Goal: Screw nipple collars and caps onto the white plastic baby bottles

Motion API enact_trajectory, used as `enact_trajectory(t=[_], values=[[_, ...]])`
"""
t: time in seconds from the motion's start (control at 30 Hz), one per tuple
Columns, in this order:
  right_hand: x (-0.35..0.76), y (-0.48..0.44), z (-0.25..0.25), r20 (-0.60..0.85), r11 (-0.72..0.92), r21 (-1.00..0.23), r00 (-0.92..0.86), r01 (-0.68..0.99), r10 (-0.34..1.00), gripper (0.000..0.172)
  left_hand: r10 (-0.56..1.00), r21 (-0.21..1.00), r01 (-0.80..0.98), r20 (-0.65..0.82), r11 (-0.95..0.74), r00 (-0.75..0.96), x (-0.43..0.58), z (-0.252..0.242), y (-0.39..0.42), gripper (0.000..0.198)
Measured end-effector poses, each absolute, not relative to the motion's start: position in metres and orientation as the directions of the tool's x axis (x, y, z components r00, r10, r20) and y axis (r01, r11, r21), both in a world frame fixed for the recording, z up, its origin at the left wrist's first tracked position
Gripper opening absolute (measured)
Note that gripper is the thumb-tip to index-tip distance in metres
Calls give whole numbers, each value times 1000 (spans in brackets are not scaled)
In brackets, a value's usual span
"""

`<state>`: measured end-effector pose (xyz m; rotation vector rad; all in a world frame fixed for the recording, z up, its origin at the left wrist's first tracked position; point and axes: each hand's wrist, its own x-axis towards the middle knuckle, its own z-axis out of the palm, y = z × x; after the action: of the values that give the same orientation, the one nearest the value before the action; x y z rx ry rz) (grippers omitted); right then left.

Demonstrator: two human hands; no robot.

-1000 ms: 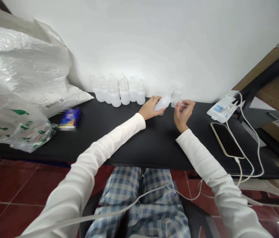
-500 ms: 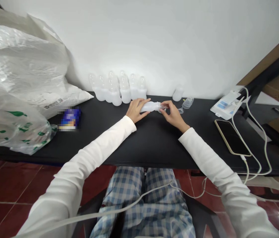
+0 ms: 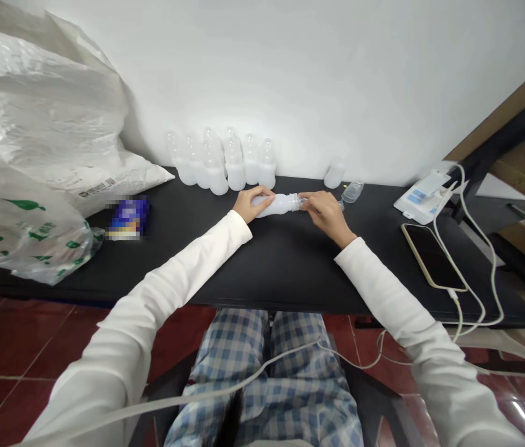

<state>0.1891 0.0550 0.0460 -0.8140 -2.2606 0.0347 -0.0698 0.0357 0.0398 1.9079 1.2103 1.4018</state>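
A milky white baby bottle [image 3: 278,204] lies on its side just above the black table, its neck pointing right. My left hand [image 3: 251,205] is wrapped round its base end. At the neck, the fingers of my right hand [image 3: 325,211] pinch a clear bottle top [image 3: 302,202], mostly hidden by the fingertips. Just beyond my right hand lies a clear domed cap [image 3: 352,191]. Behind it, against the wall, stands a white bottle without a clear dome [image 3: 335,174]. Several bottles with clear domes [image 3: 235,164] stand grouped behind my left hand.
White plastic bags [image 3: 57,118] fill the left side, beside a blue packet [image 3: 129,218]. At right lie a phone [image 3: 434,256] on a charging cable [image 3: 458,310] and a white and blue package [image 3: 423,197]. A cable [image 3: 243,388] crosses my lap.
My left hand has slid slightly left, toward the bottle's base, and the bottle has shifted a little left. My right fingers have turned over the clear top. The view has tilted slightly.
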Motion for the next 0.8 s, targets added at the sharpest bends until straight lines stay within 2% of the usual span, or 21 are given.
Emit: enact_trajectory(t=[0.07,0.13,0.2,0.27,0.33,0.47,0.6,0.67,0.8], values=[[188,52,47,625,798,-256,-537,546,567,27,888,851,275,459,-447,24,-70,40,38,39],[187,50,47,634,795,-267,-522,545,570,25,942,933,135,335,-333,4,-70,40,42,43],[187,49,48,641,794,-269,-514,545,569,26,989,993,17,118,-120,83,-71,39,47,46],[187,49,49,644,795,-265,-514,545,567,26,977,997,-18,-68,73,200,-73,38,52,45],[188,49,50,642,798,-269,-518,538,566,26,960,991,-6,-128,134,248,-73,37,54,42],[188,52,46,627,804,-323,-524,499,577,28,987,999,33,-34,30,159,-74,37,51,44],[187,59,40,604,789,-404,-512,463,610,32,951,936,167,302,-309,65,-73,37,44,40],[187,61,39,616,781,-419,-488,463,619,32,914,873,271,395,-405,93,-73,37,40,41],[189,63,39,625,766,-384,-466,515,626,33,849,711,469,478,-524,225,-71,35,36,60]])
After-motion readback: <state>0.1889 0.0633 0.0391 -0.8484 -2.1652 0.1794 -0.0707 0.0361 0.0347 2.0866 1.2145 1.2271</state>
